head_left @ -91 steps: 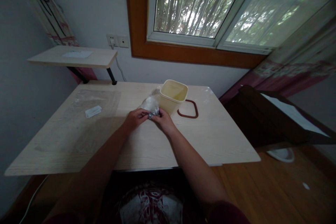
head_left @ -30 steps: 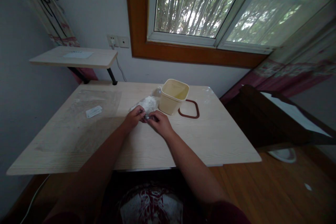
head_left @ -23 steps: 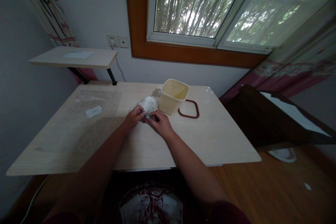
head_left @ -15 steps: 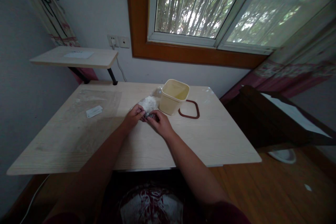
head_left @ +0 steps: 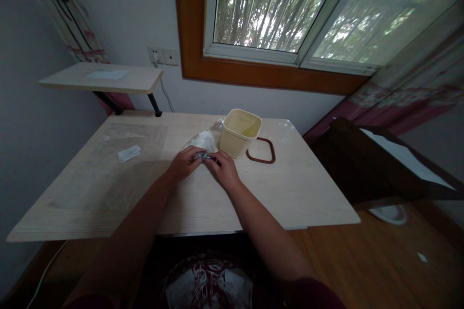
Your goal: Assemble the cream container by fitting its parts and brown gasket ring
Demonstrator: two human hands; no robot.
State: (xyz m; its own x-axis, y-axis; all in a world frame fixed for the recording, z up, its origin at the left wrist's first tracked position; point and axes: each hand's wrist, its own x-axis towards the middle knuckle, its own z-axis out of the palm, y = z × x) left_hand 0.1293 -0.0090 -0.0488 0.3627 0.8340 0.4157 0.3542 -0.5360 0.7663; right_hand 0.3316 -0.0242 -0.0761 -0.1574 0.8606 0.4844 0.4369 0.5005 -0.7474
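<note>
Pinching a small grey crumpled item (head_left: 203, 156) between them, the person's left hand (head_left: 184, 164) and right hand (head_left: 224, 170) meet just above the pale wood-grain table (head_left: 290, 193), both curled closed on it. Their fingers (head_left: 213, 158) hide most of the item, so what it is cannot be made out. Behind the hands, a white crumpled plastic bag (head_left: 203, 141) lies partly blocked by them and touches the cream plastic tub (head_left: 239, 131), which stands upright. A brown rubber seal ring (head_left: 261, 150) lies just beside the tub. Further left, a white packet (head_left: 129, 153) rests on a transparent plastic sheet (head_left: 136, 154). Above the table's far left corner, a wall-mounted shelf (head_left: 101, 73) holds a pale flat item, too dim to identify.
</note>
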